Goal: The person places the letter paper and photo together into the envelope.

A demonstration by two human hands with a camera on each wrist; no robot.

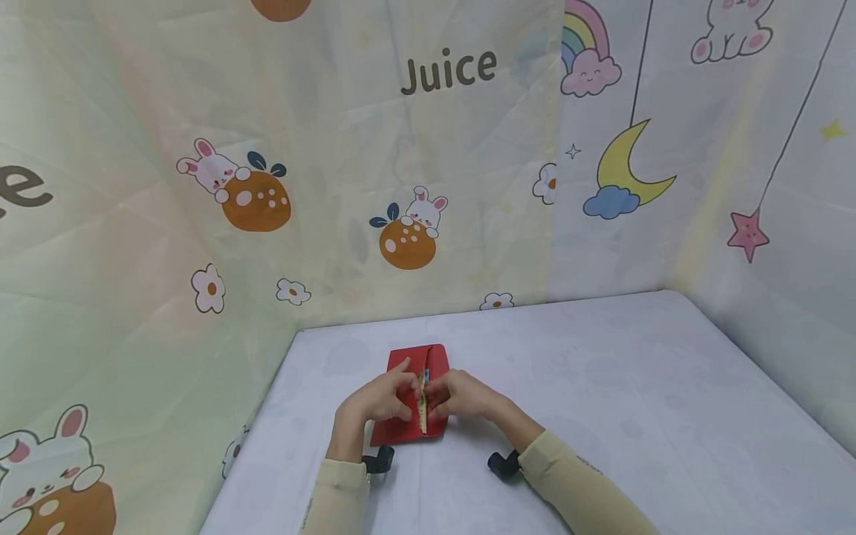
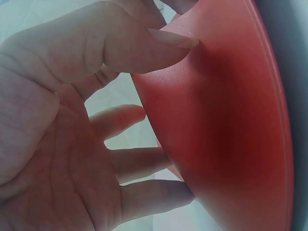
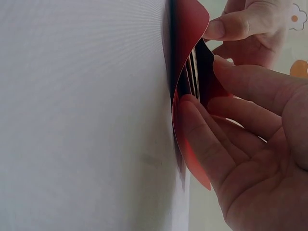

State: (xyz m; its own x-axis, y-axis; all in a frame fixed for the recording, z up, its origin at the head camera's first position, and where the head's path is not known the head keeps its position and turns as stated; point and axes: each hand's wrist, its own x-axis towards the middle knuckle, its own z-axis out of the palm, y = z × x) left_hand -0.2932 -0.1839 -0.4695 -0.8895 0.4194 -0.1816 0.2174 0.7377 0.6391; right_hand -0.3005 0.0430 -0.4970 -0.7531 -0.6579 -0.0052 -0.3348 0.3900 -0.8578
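A red envelope (image 1: 406, 431) lies on the white table, its mouth parted along its length. Inside show thin yellowish paper-like edges (image 1: 423, 416) with a small blue patch near the far end. My left hand (image 1: 384, 395) pinches the envelope's edge, the thumb on the red face (image 2: 226, 120) and the fingers reaching behind it. From the other side my right hand (image 1: 464, 395) holds the mouth. In the right wrist view its fingers (image 3: 204, 139) reach in at the opening, beside the stacked thin edges (image 3: 193, 72).
The white table (image 1: 602, 386) stretches away to the right of the hands. Printed curtains (image 1: 468, 148) with cartoon rabbits, fruit and a moon close off the back and sides. Black bands with small mounts (image 1: 504, 466) sit at both wrists.
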